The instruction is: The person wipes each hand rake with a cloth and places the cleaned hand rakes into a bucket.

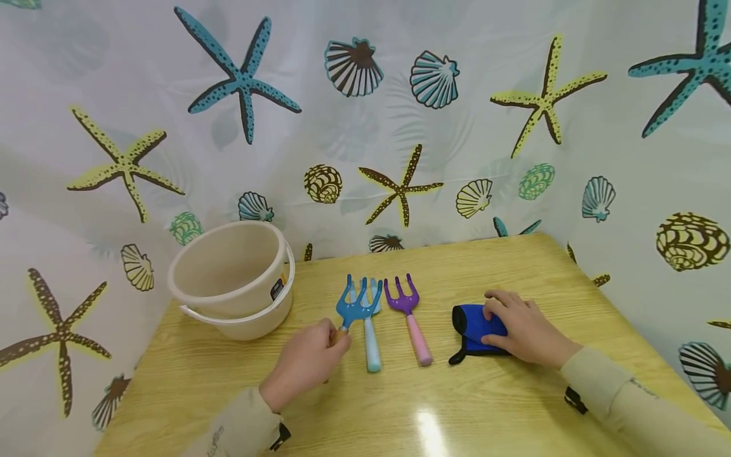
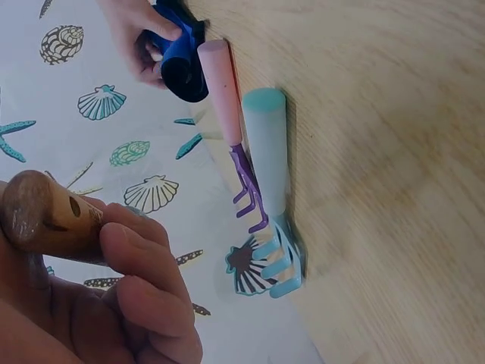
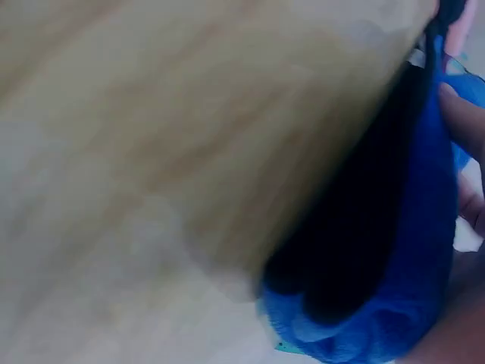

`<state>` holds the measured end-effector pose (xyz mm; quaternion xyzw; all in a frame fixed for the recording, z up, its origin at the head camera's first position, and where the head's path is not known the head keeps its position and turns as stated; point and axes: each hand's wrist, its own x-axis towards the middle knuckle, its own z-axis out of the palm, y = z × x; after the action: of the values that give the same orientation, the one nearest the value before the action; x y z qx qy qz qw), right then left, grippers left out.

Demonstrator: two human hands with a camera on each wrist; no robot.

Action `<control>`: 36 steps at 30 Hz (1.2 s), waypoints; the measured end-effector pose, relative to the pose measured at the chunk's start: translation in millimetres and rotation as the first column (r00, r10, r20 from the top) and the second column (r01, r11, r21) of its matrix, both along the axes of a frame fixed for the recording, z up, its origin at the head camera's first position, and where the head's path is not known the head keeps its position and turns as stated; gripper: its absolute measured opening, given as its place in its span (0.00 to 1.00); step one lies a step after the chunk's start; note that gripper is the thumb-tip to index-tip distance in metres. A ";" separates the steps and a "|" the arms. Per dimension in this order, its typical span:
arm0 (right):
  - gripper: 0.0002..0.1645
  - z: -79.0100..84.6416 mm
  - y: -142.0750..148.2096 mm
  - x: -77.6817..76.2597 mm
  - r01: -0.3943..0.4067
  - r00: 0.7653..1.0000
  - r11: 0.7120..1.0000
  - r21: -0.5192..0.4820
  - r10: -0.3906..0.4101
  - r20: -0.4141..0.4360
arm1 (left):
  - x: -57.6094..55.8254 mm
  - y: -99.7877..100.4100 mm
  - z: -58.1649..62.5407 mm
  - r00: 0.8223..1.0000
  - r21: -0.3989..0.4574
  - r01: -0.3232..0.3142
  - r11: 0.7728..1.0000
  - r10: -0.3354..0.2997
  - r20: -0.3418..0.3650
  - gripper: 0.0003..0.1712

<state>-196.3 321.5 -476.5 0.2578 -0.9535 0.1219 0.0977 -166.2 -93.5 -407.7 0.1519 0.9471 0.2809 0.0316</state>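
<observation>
My left hand [image 1: 304, 360] grips a blue hand fork [image 1: 356, 310] by its wooden handle [image 2: 57, 216], tines pointing away over the table. Partly behind its tines lies a light blue hand fork [image 1: 372, 346]. To the right of that rests another hand fork with purple tines and a pink handle [image 1: 419, 339]. At the right, my right hand [image 1: 528, 331] holds a folded blue cloth [image 1: 478, 322] with black edging and a black loop, thumb and fingers bent around it. In the right wrist view the cloth [image 3: 424, 250] is blurred, its dark underside facing the tabletop.
A cream bucket [image 1: 245, 317] with its handle down stands at the table's back left. The wooden table [image 1: 365, 419] ends against a white curtain [image 1: 354, 139] printed with starfish and shells, which also hangs along both sides.
</observation>
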 end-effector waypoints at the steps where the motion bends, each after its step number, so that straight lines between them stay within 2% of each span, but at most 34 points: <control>1: 0.28 0.8 -0.7 -1.7 0.023 0.999 1.000 -0.013 -0.022 0.046 | 0.1 0.0 -0.7 1.000 0.010 -0.003 1.000 0.003 0.011 0.18; 4: 0.48 6.7 -5.3 -7.0 0.091 0.977 0.996 -0.018 -0.086 0.194 | 0.0 0.1 -2.1 0.999 0.032 -0.009 0.999 0.008 0.034 0.17; 7: 0.55 15.2 -10.6 -11.6 0.157 0.943 0.987 0.042 -0.162 0.291 | 0.0 0.9 -2.4 1.000 0.029 -0.002 1.000 0.001 0.028 0.18; 9: 0.55 19.2 -13.0 -14.6 0.181 0.925 0.980 0.081 -0.197 0.324 | -0.5 1.6 -2.9 1.000 0.024 0.004 1.000 -0.005 0.017 0.17; 12: 0.54 22.3 -14.0 -16.6 0.187 0.908 0.978 0.089 -0.206 0.365 | -1.0 2.4 -4.2 1.000 0.024 0.011 1.000 -0.011 0.014 0.17; 16: 0.43 24.6 -10.5 -16.2 0.164 0.915 0.987 0.003 -0.153 0.373 | -2.1 2.4 -7.6 0.998 0.065 0.018 0.998 -0.022 0.060 0.17; 20: 0.31 39.0 -14.8 -14.3 0.170 0.955 0.976 -0.135 -0.129 0.267 | -3.2 3.6 -11.8 0.996 0.099 0.009 0.995 -0.018 0.090 0.17; 24: 0.35 64.9 -41.3 -14.1 0.133 0.987 0.967 -0.219 -0.110 0.115 | -3.0 6.4 -14.4 0.997 0.093 -0.018 0.996 0.011 0.073 0.17; 27: 0.39 81.3 -69.8 -14.1 0.077 0.997 0.969 -0.235 -0.082 -0.013 | -1.8 11.3 -14.6 0.993 0.132 -0.030 0.991 0.014 0.119 0.17; 31: 0.41 93.5 -115.7 -15.5 -0.014 0.983 0.984 -0.180 -0.020 -0.183 | -0.6 17.5 -16.3 0.977 0.248 -0.054 0.967 0.000 0.215 0.15; 36: 0.43 90.1 -163.3 -16.4 -0.097 0.935 0.995 -0.036 0.079 -0.346 | 3.4 28.8 -16.1 0.956 0.385 -0.088 0.919 -0.031 0.293 0.13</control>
<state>-212.7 158.2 -386.4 0.3149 -0.9057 0.1040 0.2642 -162.8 -64.7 -423.8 0.0978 0.8582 0.4852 0.1361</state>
